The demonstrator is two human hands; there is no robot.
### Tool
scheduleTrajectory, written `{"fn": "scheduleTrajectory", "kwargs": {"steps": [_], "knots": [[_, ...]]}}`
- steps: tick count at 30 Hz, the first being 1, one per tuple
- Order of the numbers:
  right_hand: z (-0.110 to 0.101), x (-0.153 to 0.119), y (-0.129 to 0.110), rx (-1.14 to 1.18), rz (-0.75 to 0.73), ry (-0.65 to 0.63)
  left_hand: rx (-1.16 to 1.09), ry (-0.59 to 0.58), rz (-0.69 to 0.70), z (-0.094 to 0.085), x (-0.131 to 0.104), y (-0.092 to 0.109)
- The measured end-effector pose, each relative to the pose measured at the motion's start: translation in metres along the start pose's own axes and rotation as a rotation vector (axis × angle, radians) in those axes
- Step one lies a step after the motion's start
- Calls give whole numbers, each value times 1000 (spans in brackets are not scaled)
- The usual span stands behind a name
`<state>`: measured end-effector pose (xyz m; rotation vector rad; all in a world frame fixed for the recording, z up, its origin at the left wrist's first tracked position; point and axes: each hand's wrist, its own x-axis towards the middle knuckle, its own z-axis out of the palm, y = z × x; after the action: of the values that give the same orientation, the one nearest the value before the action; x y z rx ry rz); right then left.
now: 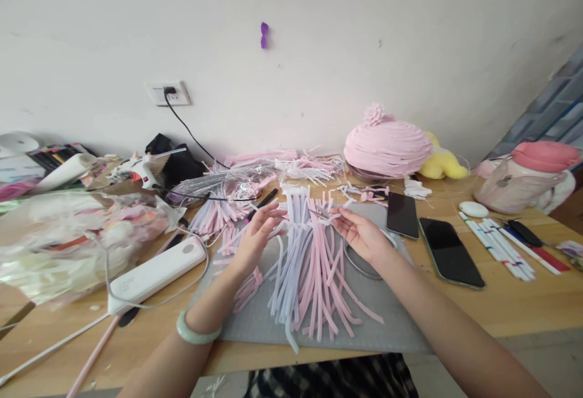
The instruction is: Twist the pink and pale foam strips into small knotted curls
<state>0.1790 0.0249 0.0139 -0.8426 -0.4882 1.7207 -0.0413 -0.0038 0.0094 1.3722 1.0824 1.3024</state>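
A bunch of lavender and pink pipe cleaners (314,276) fans toward me on a grey mat (364,337). My left hand (258,237) is at the upper left of the bunch, its bent fingers closed on a pale lavender strand there; its fingertips are partly hidden. On the other side, my right hand (357,233) pinches the end of a pale strand between thumb and fingers. A thin metal hoop (364,273) shows beside the bunch, below my right hand. More pink pipe cleaners (248,288) lie under my left wrist.
At left are a white power strip (157,273) with cables, a plastic bag (82,240) and a glue gun (143,173). A pink strand-wrapped dome (387,146) stands behind. Phones (450,252), white markers (496,246) and a pink-lidded bag (523,182) are at right.
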Motion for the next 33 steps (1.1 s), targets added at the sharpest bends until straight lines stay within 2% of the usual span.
{"fn": "scheduleTrajectory", "kwargs": {"steps": [1,3,7,9,11,13,15,16,19,21,26,33], "knots": [[0,-1,2,-32,20,-18,-100,-43,-42,2,-1,0],[2,-2,6,-96,35,-44,-156,-143,-131,4,-4,1],[5,-7,11,-219,-40,-74,12,-406,-282,3,-5,8],[7,-9,12,-261,-105,-75,31,-591,-357,1,-6,13],[8,-11,13,-276,-143,-68,-64,-782,-425,-2,-8,18],[9,-12,13,-269,-138,-55,-201,-892,-475,-2,-11,20],[9,-12,14,-257,-122,-45,-287,-858,-506,2,-13,19],[9,-12,14,-256,-122,-43,-292,-788,-512,5,-15,17],[8,-11,18,-275,-146,-31,-178,-480,-480,20,-17,8],[8,-11,20,-305,-161,-25,-85,-390,-429,29,-17,1],[10,-12,28,-409,-227,-40,73,-400,-356,39,-18,-5],[4,-15,34,-741,-512,-64,2,-249,-353,42,-20,-4]]}}
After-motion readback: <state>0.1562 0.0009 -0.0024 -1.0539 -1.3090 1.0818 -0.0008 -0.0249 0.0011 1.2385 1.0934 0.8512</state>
